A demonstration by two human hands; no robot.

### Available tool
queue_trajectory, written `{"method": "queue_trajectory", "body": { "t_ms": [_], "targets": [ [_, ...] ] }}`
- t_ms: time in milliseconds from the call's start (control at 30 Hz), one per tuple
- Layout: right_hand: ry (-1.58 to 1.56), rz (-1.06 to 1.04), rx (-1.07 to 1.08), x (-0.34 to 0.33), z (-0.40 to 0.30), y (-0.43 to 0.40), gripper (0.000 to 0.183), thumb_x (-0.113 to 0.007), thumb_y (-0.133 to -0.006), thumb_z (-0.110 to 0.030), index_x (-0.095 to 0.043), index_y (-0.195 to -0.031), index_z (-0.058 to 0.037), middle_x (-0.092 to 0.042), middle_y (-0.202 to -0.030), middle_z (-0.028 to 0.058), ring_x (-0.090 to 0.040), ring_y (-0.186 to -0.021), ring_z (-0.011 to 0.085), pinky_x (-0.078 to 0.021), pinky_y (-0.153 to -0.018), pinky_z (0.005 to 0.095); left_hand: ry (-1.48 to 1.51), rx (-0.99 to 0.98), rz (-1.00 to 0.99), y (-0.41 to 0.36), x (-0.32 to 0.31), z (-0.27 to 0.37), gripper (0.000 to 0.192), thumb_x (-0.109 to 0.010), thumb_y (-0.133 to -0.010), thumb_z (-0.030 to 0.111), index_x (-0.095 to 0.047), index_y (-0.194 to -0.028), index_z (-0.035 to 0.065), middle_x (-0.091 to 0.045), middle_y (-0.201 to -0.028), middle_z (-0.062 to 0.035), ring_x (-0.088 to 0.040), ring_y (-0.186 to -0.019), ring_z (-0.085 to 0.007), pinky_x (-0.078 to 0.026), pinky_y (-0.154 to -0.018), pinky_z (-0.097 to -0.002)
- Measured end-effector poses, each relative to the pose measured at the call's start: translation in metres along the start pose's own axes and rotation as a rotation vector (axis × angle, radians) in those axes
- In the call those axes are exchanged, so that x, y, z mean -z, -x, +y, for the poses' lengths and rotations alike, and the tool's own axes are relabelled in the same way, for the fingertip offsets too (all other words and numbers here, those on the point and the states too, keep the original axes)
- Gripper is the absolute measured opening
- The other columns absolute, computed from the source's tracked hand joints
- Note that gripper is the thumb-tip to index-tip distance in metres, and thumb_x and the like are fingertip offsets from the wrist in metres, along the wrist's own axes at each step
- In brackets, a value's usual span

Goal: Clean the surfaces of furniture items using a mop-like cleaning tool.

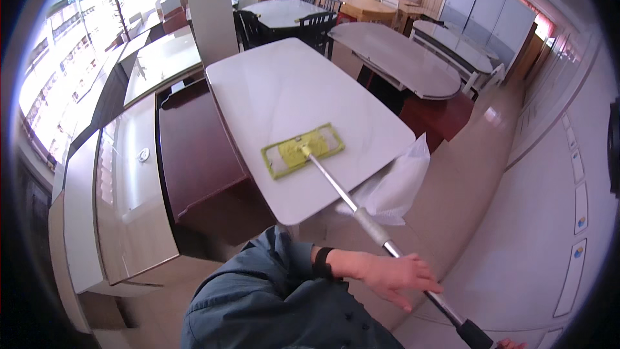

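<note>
A flat mop with a yellow-green frame [304, 149] lies on a pale, glossy rectangular tabletop [290, 87]. Its metal pole [334, 182], with a grey sleeve partway along, slants down to a black end grip [474, 334] at the lower right. My left hand [399, 278], with a black band at its wrist, lies over the pole, its fingers across it and its thumb apart; how firmly it grips is unclear. Only some fingers of my right hand [511, 344] show at the bottom edge, beside the end grip; the rest is cut off.
A dark red wooden piece [198, 145] and a glossy cabinet top [133, 179] stand close at the left. White plastic wrapping [395, 186] hangs by the table's right corner. An oval table [397, 55] stands beyond, near a pillar [210, 14] and black chairs. A white wall runs along the right.
</note>
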State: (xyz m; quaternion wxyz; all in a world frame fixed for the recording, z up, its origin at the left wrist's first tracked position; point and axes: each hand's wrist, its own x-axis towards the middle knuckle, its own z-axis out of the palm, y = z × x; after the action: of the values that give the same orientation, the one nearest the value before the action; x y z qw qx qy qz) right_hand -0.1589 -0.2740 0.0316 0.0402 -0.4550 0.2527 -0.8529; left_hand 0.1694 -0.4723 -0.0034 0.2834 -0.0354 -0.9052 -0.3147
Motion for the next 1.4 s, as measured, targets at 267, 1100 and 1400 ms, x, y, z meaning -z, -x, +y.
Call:
{"method": "queue_trajectory", "body": {
  "t_ms": [267,1100,1400],
  "targets": [
    [0.393,-0.520,-0.056,-0.017,0.117,0.036,0.032,-0.058,-0.082,-0.015,-0.049,-0.110,-0.0020,-0.055,-0.099,0.0113,-0.053,-0.087,0.0216,-0.0457,-0.076,0.0371,-0.122,0.280,0.176,0.085,0.057,-0.055,0.048,-0.057,-0.085,0.034,-0.047,-0.125,0.0108,-0.054,-0.111,-0.0079,-0.047,-0.105,-0.0250,-0.028,-0.092,-0.0397],
    [-0.147,-0.848,-0.332,-0.533,0.304,0.287,0.009,-0.060,-0.081,-0.007,-0.059,-0.076,-0.0004,-0.051,-0.056,0.0082,-0.048,-0.049,0.0170,-0.0424,-0.053,0.0295,-1.027,1.035,0.636,0.458,0.298,-0.184,0.022,-0.049,-0.082,0.018,-0.054,-0.104,0.0150,-0.053,-0.113,-0.0065,-0.039,-0.122,-0.0312,-0.038,-0.089,-0.0523],
    [0.152,-0.845,-0.452,-0.350,0.234,0.216,0.015,-0.061,-0.079,-0.007,-0.053,-0.068,0.0004,-0.047,-0.058,0.0022,-0.044,-0.052,0.0100,-0.0330,-0.046,0.0276,-1.110,1.053,0.527,0.295,0.176,-0.118,0.019,-0.056,-0.075,0.022,-0.054,-0.092,0.0134,-0.052,-0.094,-0.0041,-0.044,-0.110,-0.0298,-0.032,-0.089,-0.0488]
  ]
}}
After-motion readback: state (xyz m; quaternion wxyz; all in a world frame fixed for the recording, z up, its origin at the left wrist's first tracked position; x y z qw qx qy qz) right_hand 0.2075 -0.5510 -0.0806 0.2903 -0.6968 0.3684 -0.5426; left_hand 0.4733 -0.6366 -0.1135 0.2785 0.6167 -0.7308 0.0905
